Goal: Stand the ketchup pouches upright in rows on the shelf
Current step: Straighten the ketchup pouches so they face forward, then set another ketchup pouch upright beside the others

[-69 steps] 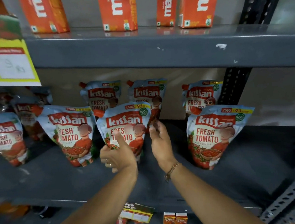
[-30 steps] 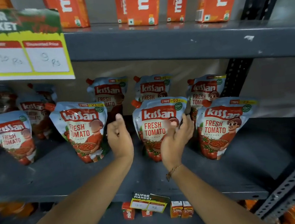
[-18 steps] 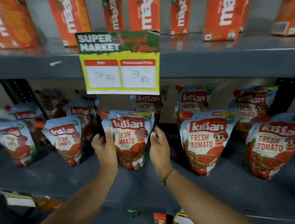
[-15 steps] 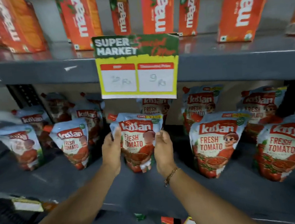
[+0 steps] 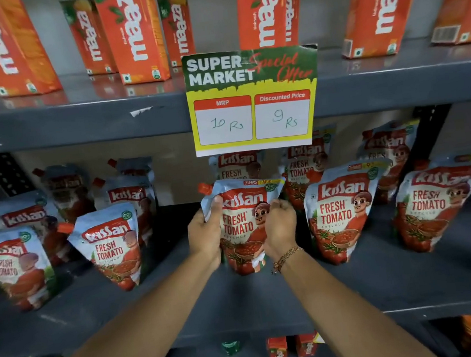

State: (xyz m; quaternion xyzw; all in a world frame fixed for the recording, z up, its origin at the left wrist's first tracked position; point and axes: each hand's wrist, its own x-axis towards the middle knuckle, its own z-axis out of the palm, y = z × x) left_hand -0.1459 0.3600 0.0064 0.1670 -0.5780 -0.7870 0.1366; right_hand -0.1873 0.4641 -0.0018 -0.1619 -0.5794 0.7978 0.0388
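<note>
Grey steel shelf [image 5: 358,287]: directly below the "SUPER MARKET Special Offer" price card [image 5: 253,100], left hand [image 5: 207,234] and right hand [image 5: 279,227] clasp an upright Kissan "Fresh Tomato" ketchup pouch [image 5: 244,224] by its sides.

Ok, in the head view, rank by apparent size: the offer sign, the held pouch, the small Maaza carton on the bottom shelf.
1. Offer sign.
2. Held pouch, nearer the camera, so real size unsure.
3. Small Maaza carton.

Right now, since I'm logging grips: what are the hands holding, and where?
One ketchup pouch, standing on the shelf: left hand on its left edge, right hand on its right edge.
</note>
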